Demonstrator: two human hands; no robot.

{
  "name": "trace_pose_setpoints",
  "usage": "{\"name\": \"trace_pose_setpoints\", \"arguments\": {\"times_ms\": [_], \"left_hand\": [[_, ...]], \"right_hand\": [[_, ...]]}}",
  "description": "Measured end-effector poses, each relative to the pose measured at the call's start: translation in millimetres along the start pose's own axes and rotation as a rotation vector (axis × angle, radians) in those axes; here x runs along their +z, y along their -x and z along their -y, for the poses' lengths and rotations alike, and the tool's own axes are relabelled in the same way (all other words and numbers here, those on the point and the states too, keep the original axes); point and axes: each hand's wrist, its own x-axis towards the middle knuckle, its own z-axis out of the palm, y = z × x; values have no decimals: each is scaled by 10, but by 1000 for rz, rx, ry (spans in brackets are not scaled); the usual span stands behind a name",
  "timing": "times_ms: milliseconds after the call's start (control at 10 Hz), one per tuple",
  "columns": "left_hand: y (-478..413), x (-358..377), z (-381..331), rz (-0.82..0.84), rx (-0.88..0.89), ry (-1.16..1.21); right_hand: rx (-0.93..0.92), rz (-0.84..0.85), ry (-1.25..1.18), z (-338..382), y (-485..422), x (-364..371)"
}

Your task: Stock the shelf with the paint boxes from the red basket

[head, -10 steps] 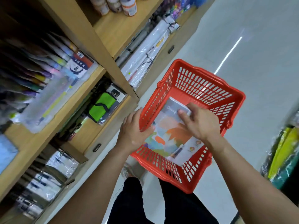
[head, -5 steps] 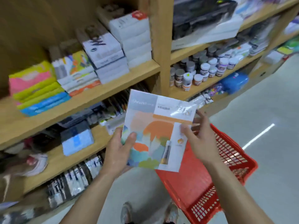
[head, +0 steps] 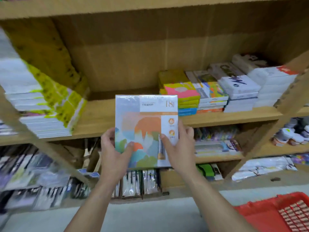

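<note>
I hold a flat paint box, white with an orange, green and blue print, upright in front of the wooden shelf. My left hand grips its lower left edge and my right hand grips its lower right edge, thumbs on the front face. The box hangs before a bare stretch of shelf board between two stacks. The red basket shows only its corner at the bottom right, on the floor side.
A leaning stack of white and yellow boxes fills the shelf's left. Stacks of colourful and white boxes fill its right. Lower shelves hold packaged pens and brushes. Small paint jars sit at far right.
Both hands lifted the paint box out of the red basket and raised it to the shelf. My view swung from the basket up to face the shelf.
</note>
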Motion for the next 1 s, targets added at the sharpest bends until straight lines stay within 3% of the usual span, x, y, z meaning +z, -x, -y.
{"name": "trace_pose_setpoints", "arguments": {"times_ms": [100, 200, 300, 400, 700, 900, 1000], "left_hand": [[-452, -248, 112, 47, -21, -149], [-940, -445, 204, 287, 32, -369], [-1386, -562, 313, 526, 43, -489], [-1711, -515, 459, 551, 110, -624], [-2045, -235, 590, 343, 136, -734], [-1773, -182, 247, 224, 81, -779], [-1453, -157, 11, 202, 165, -745]], "right_hand": [[-5, 114, 74, 230, -168, 483], [38, 320, 193, 314, -403, 793], [71, 380, 414, 358, -730, 997], [55, 428, 587, 328, -1078, 1158], [100, 341, 700, 180, -1616, 1535], [78, 325, 655, 298, -1392, 1322], [-21, 328, 664, 291, -1070, 929]]}}
